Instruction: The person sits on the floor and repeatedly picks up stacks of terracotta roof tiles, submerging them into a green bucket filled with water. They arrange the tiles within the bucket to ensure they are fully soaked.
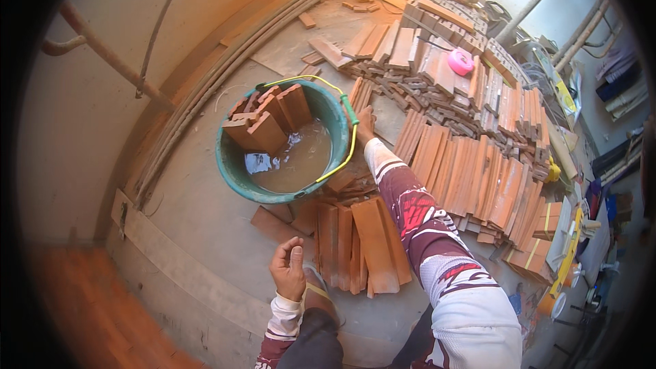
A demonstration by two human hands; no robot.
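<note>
Green plastic bucket (227, 164) on the dusty concrete floor (179, 206), ahead and a little left of the wearer; I see murky brown water (296, 162) in its lower part, with a cluster of ridged terracotta tiles (270, 134) leaning at the left and far side, upper ends well clear of the surface; yellow wire handle (356, 138) lies over to the right, its green grip (349, 109) just outside the rim. Right hand (367, 125) is stretched out just beside that grip, near a short row of tiles (362, 91); most of its fingers are hidden from me, so I cannot tell whether they are apart, together or clamped on anything; contact with the grip also unclear. Left hand (288, 270) hangs above the floor near the wearer's foot (320, 298); fingers half curled and loose, thumb up, nothing in them that I can make out. Between bucket and feet I note a loose group of tiles (378, 246), some tilted; to the right, long stacked rows of tiles (471, 171), a pink round object (460, 62) resting on the farther ones.
</note>
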